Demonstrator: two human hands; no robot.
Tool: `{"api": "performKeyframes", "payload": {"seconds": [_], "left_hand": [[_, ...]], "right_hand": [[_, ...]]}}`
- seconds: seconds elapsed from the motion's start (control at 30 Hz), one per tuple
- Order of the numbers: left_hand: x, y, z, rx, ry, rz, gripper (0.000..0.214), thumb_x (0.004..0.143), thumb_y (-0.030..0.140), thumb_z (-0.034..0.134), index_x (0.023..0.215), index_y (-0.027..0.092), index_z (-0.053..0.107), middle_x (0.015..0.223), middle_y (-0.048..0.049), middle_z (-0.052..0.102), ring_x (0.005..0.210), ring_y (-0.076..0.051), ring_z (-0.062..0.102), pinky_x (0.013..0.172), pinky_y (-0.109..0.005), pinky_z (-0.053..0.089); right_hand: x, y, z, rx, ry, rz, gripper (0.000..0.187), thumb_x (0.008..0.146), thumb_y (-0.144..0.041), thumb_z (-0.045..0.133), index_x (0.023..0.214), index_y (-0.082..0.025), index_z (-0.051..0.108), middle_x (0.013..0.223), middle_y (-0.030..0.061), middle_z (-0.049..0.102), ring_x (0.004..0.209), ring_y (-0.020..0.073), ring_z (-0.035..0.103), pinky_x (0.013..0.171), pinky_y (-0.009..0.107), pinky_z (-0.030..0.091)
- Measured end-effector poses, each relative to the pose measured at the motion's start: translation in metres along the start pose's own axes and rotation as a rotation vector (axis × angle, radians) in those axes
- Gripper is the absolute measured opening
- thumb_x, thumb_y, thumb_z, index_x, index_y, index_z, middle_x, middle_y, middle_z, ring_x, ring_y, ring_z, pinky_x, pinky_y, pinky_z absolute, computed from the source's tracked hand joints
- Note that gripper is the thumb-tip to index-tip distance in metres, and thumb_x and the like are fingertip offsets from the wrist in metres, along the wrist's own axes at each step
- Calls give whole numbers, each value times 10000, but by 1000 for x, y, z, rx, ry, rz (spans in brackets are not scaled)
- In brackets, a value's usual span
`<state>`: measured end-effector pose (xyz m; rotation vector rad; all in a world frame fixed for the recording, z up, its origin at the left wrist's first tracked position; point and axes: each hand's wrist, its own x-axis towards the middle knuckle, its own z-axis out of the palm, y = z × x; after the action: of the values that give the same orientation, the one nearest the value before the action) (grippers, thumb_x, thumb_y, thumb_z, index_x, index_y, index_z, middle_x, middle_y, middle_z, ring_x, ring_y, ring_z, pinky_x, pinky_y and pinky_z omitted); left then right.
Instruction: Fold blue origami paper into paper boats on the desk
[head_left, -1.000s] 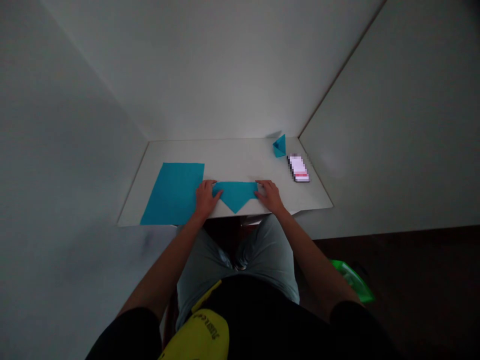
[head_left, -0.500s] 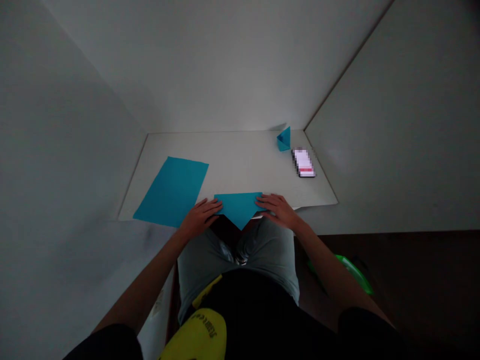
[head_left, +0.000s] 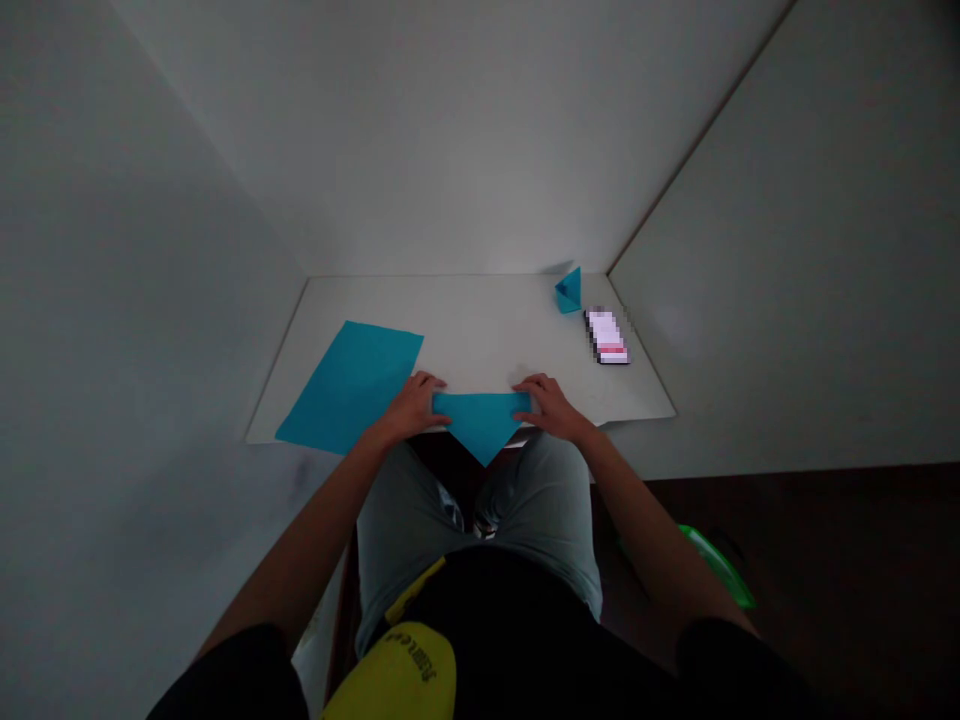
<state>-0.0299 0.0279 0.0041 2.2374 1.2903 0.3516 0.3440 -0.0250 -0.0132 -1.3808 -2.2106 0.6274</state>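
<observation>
A folded sheet of blue paper [head_left: 484,420] lies at the table's front edge, its top edge straight and a pointed flap hanging down past the edge toward my lap. My left hand [head_left: 418,405] holds the left end, with the fingers curled at the top corner and the thumb lower down. At the opposite end, my right hand [head_left: 550,408] grips the paper in the same way, fingers bent above and thumb below. Just beyond my left hand lies a flat, unfolded blue sheet [head_left: 351,385], partly covered by that hand.
A small folded blue paper shape [head_left: 569,291] stands near the back right corner of the white table [head_left: 480,320]. Beside it lies a phone [head_left: 607,335] with a lit screen. Walls border the table at the back and sides. Something bright green [head_left: 718,567] is on the dark floor.
My hands have gone from lying flat on the paper's ends to curling around them, with fingers bent and thumbs drawn in. The view has shifted slightly.
</observation>
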Motion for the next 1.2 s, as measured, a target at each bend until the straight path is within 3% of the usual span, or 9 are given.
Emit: {"api": "performKeyframes", "payload": {"seconds": [0.13, 0.27, 0.37, 0.5, 0.67, 0.8, 0.97, 1.1, 1.2], "left_hand": [[8, -8, 7, 28, -50, -18, 581, 693, 422, 985, 1179, 213, 747, 1312, -134, 655, 1232, -333, 642, 1111, -458, 544], [10, -15, 17, 41, 13, 31, 475, 681, 461, 981, 1047, 233, 782, 1176, -125, 713, 1079, -330, 678, 943, -435, 583], [9, -17, 21, 0, 57, 69, 314, 734, 418, 952, 961, 261, 801, 1085, -106, 754, 1008, -313, 690, 895, -430, 577], [6, -14, 23, -103, 107, 89, 151, 841, 386, 859, 875, 256, 789, 965, -83, 775, 968, -280, 703, 931, -431, 566], [0, -7, 32, -216, 303, -58, 142, 891, 364, 804, 891, 237, 739, 907, -57, 770, 890, -250, 702, 858, -403, 573], [-6, -2, 33, -276, 332, -23, 41, 923, 234, 714, 953, 224, 739, 953, -54, 788, 892, -228, 719, 852, -382, 583], [-17, 2, 25, -158, 238, 201, 308, 908, 75, 608, 1052, 249, 817, 1133, -65, 838, 1100, -253, 744, 1033, -470, 577], [-35, 5, 24, 13, 229, 301, 318, 960, 187, 678, 1228, 281, 821, 1258, -65, 835, 1184, -293, 726, 1087, -533, 557], [-48, 6, 31, 59, 272, 309, 390, 937, 351, 806, 1321, 289, 794, 1310, -89, 819, 1326, -335, 687, 1145, -560, 531]], "right_hand": [[2, 5, -4, 50, -64, -18, 439, 862, -477, 927, 1204, -251, 770, 1344, 140, 612, 1295, 342, 614, 1156, 551, 498], [-1, 4, -3, 67, -63, -25, 339, 858, -455, 929, 1060, -249, 752, 1294, 107, 632, 1230, 307, 647, 1105, 519, 533], [-1, 6, -2, 121, -42, -21, 331, 923, -449, 864, 1147, -246, 730, 1218, 95, 658, 1121, 275, 676, 1027, 478, 572], [5, 11, 2, 124, 9, 30, 571, 903, -466, 871, 1398, -249, 688, 1244, 114, 656, 1063, 269, 683, 969, 458, 613], [11, 9, 4, 108, 29, -7, 406, 914, -442, 865, 1269, -266, 780, 1168, 96, 691, 1088, 270, 697, 994, 447, 602], [9, 4, 7, 159, 94, -47, 172, 1006, -301, 714, 1133, -247, 816, 1078, 82, 734, 998, 235, 730, 921, 398, 602], [-8, -2, 17, -1, 194, -96, 273, 999, -175, 628, 1167, -269, 823, 1198, 103, 802, 1114, 276, 739, 1004, 482, 579], [-33, -9, 20, -150, 192, -116, 402, 1054, -284, 620, 1442, -315, 722, 1447, 88, 760, 1288, 316, 699, 1059, 544, 533], [-44, -10, 20, -191, 170, -102, 512, 987, -441, 767, 1482, -329, 700, 1489, 85, 740, 1339, 355, 662, 1120, 576, 504]]}}
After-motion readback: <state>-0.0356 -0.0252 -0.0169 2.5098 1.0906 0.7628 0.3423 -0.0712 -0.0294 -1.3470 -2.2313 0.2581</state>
